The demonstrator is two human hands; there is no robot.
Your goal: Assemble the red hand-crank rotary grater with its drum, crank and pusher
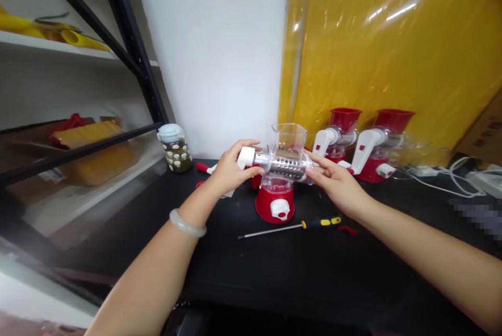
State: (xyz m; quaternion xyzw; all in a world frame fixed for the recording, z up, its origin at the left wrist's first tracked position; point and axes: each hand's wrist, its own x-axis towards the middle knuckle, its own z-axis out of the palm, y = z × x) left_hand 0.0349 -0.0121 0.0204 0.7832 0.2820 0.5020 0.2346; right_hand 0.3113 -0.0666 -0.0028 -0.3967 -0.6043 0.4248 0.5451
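A rotary grater (pixel 280 203) with a red base, a white knob and a clear hopper (pixel 289 136) stands upright before me on the black table. A perforated metal drum (pixel 289 166) lies sideways in its clear housing. On the left, my left hand (pixel 232 168) has its thumb and fingers closed around the white crank hub end of the grater. My right hand (pixel 333 182) grips the housing's right end between thumb and fingers. In front of the base lies a screwdriver (pixel 292 227) with a black and yellow handle, beside a small red piece (pixel 347 230).
Two more red and white graters (pixel 342 135) (pixel 382 142) stand at the back right, near white cables (pixel 451 179). A patterned jar (pixel 175 150) with a pale blue lid is at the back left. Dark-framed shelves (pixel 135 48) border the left side.
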